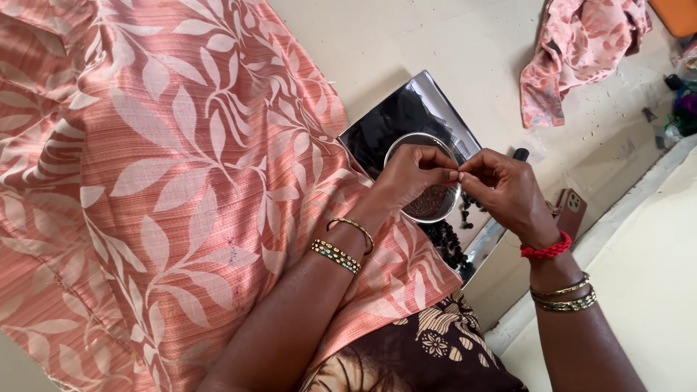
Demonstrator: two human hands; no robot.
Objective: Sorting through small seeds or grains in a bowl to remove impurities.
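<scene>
My left hand (410, 176) and my right hand (504, 190) meet fingertip to fingertip above a small round steel bowl (411, 141) of tiny dark beads. Both pinch something very small between them, too fine to make out. The bowl stands on a shiny steel tray (417, 101) with a heap of black beads (446, 243) near its front edge. A salmon-pink cloth with a pale leaf print (167, 174) lies over my lap and the floor at the left, under my left forearm.
A second crumpled pink printed cloth (577, 51) lies at the back right. A phone in a brown case (570, 210) rests on the pale floor beside my right wrist. A raised pale ledge (639, 268) runs along the right. Small dark items (682, 109) sit at the far right edge.
</scene>
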